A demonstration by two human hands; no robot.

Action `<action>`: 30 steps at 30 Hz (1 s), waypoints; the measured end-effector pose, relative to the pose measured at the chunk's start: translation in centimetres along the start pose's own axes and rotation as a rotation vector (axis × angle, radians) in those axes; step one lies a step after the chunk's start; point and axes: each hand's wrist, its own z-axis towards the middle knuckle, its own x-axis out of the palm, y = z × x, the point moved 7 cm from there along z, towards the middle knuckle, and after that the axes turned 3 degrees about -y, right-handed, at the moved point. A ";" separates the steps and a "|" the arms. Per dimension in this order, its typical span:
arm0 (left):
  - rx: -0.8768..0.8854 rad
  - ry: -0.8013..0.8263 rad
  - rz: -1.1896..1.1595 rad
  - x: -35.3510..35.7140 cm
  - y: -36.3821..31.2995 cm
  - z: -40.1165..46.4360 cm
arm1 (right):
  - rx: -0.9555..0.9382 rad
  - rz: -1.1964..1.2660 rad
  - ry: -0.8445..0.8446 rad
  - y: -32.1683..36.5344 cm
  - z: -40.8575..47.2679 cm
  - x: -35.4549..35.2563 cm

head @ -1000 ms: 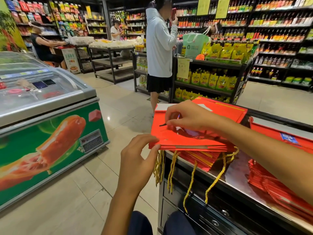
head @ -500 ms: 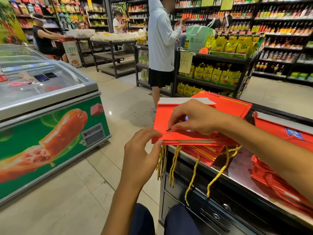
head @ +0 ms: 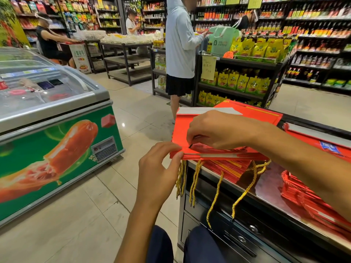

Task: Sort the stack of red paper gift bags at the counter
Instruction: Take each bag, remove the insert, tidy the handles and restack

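Note:
A stack of flat red paper gift bags [head: 181, 130] lies on the metal counter [head: 273, 188], overhanging its left end, with gold cord handles [head: 195, 179] dangling below. My left hand [head: 158, 168] pinches the stack's near left corner between thumb and fingers. My right hand [head: 218, 130] rests on top of the stack with fingers curled, pinching at a dark cord end on the top bag. A second pile of red bags [head: 311, 200] lies further right along the counter, partly hidden by my right forearm.
A chest freezer [head: 57, 133] with a sausage picture stands to the left across the tiled aisle. A person in a pale hooded top [head: 180, 44] stands just beyond the counter by a shelf of yellow pouches [head: 243, 82]. Drawers [head: 237, 234] sit under the counter by my knees.
The view has tilted down slightly. My right hand slid a little toward the near edge of the top bag; my left hand keeps its pinch on the corner.

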 end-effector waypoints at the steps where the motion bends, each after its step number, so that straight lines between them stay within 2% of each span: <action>1: 0.004 -0.013 -0.007 -0.1 -0.1 0.0 | -0.013 -0.018 0.001 0.2 0.1 0.0; 5: 0.022 -0.088 -0.041 -0.3 -0.5 0.3 | -0.015 -0.011 -0.048 0.4 0.4 -0.3; 9: 0.034 -0.178 -0.061 -0.7 -1.4 0.8 | 0.069 0.240 -0.178 -0.6 -0.3 -1.2; 13: 0.056 -0.233 -0.071 -1.0 -2.4 1.4 | 0.155 0.434 -0.193 -1.1 -1.3 -1.4; 17: 0.004 -0.226 -0.076 -0.4 -2.2 1.5 | 0.192 0.418 -0.221 -1.4 -1.6 -1.1; 21: 0.056 -0.201 0.104 0.3 -2.6 1.2 | 0.195 0.404 -0.273 -1.3 -1.4 -0.8; 24: 0.033 -0.189 0.198 0.6 -2.8 1.4 | 0.183 0.408 -0.304 -1.0 -1.3 -0.8; 30: -0.071 -0.174 0.173 1.1 -3.3 2.2 | 0.138 0.407 -0.368 -0.7 -1.1 -1.6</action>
